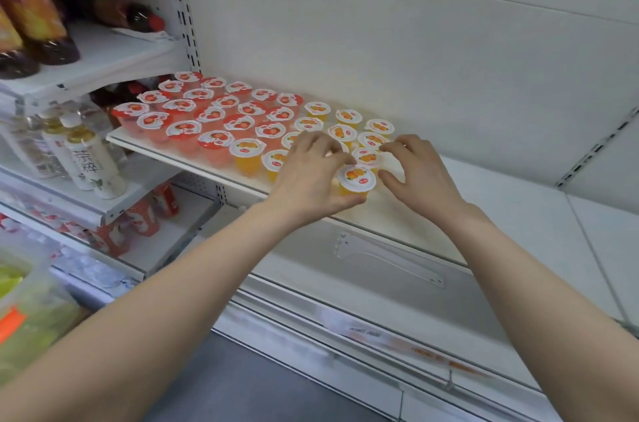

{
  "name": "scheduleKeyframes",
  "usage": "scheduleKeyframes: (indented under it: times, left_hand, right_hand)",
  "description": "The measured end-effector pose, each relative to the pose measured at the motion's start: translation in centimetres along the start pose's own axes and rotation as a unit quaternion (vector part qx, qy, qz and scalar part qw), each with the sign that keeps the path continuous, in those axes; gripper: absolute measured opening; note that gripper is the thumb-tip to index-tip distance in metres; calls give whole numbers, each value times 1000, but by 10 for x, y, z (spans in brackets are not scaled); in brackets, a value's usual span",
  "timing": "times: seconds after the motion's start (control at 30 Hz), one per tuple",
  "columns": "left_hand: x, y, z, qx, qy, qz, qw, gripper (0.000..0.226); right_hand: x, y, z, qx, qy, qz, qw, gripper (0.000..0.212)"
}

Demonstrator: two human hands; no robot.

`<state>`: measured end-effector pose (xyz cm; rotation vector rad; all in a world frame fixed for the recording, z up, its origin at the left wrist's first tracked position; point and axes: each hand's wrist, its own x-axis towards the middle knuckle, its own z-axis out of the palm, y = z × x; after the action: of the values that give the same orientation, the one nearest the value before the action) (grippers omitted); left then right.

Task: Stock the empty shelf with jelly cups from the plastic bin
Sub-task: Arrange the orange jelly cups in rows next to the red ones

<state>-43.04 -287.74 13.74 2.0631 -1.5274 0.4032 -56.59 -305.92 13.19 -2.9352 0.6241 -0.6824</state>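
Head view. Evidently the placing step is being carried out: the left hand (311,172) is gripping an orange jelly cup (356,181), thumb under its front and fingers curled over the far side of its lid, and is setting it at the front edge of the shelf (501,207). The right hand (415,169) is hovering just beside that cup with its fingers curled. Its fingertips are reaching a neighbouring lid, but whether it is itself holding a cup cannot be told, since the palm is hiding what lies beneath.

Red-lidded cups (214,115) are filling the left end of the shelf in tidy rows. The orange cups (247,148) are continuing those rows toward the middle, while the right end is standing bare, so the job appears to be roughly half done.

The next move probably calls for seating this cup touching its neighbours, releasing it, and then reaching back to the plastic bin (20,283), which is showing blurred at the lower left.
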Motion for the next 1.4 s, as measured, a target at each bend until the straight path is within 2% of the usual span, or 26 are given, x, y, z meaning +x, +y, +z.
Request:
scheduleKeyframes:
  times: [0.37,0.6,0.77,1.07,1.4]
  left_hand:
    - [1,-5,30,47,-14,-6,999,62]
    - [-2,-7,23,38,-27,0,999,68]
    - [-5,-20,2,36,-23,-2,999,62]
    - [-32,-89,-58,101,3,-7,995,54]
    - [-112,-197,-137,190,-12,-59,980,56]
  right_hand:
    - [-1,10,-8,-29,19,19,999,38]
    - [8,-5,-15,-43,21,5,999,41]
    - [17,-26,-22,-60,15,-27,998,44]
    - [41,-99,-9,-75,28,-89,993,46]
    - [68,-230,41,-55,14,-165,985,47]
